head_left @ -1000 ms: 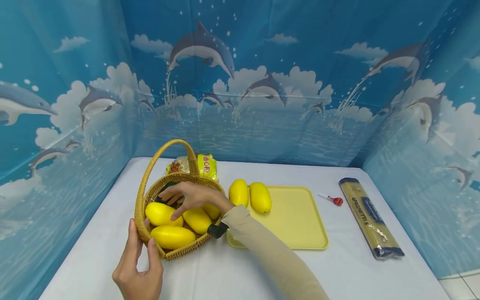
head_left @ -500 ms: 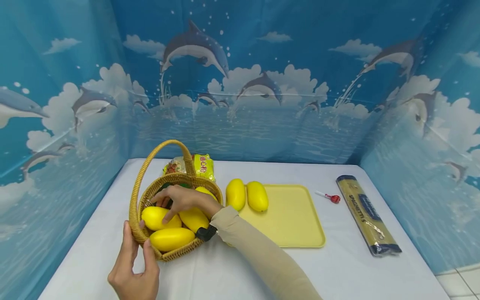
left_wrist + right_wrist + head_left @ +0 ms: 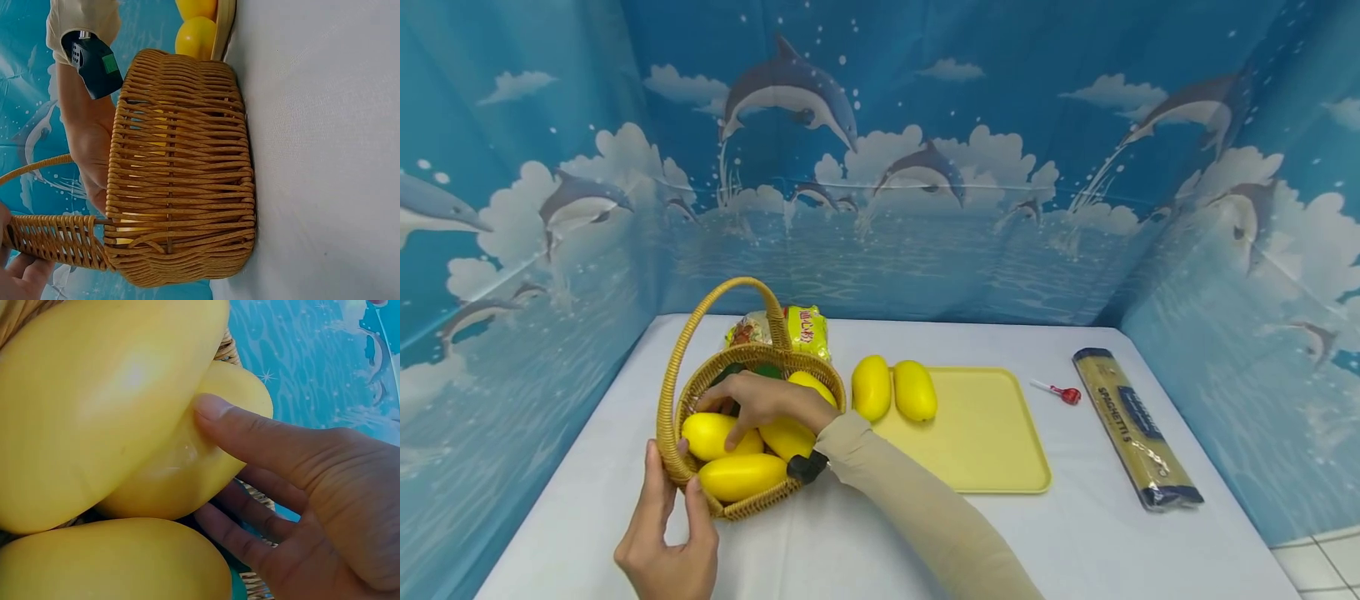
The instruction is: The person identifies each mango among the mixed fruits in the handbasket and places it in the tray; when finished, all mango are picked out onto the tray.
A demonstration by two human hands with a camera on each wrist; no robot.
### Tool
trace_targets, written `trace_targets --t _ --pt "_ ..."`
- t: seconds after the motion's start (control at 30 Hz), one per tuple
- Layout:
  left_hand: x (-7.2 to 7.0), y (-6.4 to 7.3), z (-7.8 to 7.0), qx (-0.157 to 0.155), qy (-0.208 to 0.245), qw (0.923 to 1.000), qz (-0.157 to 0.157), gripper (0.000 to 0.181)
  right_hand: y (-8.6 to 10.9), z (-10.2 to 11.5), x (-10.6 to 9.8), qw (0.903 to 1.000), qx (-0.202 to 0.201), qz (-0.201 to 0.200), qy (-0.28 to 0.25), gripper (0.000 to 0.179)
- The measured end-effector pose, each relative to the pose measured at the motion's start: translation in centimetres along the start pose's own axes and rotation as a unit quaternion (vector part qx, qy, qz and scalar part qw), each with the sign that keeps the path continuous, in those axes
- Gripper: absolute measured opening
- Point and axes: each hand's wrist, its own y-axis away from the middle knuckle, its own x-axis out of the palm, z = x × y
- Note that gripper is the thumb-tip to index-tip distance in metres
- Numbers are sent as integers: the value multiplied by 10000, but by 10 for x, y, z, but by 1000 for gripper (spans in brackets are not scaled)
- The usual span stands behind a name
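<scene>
While a wicker basket (image 3: 212, 175) is standing at left, a yellow tray (image 3: 985, 433) is lying right of it, a spaghetti pack (image 3: 1138, 429) farther right. The left hand (image 3: 658, 550) is gripping the basket's handle (image 3: 666, 425), presumably steadying it. Inside, the right hand (image 3: 752, 402) is spanning a yellow fruit (image 3: 703, 437), thumb touching; how firmly, I cannot tell. Neighbouring fruits (image 3: 743, 477) are crowding it. A lollipop (image 3: 1067, 395) is lying near the pack.

The right hand (image 3: 752, 402) partly hides a green thing (image 3: 767, 370) in the basket (image 3: 760, 505), whose handle (image 3: 779, 330) covers part of a packet (image 3: 808, 328).
</scene>
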Motion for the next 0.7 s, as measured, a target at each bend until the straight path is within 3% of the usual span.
trace_targets --t 0.2,0.4,0.7 --pt "0 1 3 -5 -53 10000 -4 87 1 1 0 9988 -101 51 486 72" --pt "-5 2 2 -227 -221 9990 311 80 5 6 -1 9984 62 -121 547 73" --pt "-1 0 -2 89 102 9999 27 90 17 15 -10 9963 -141 -620 581 73"
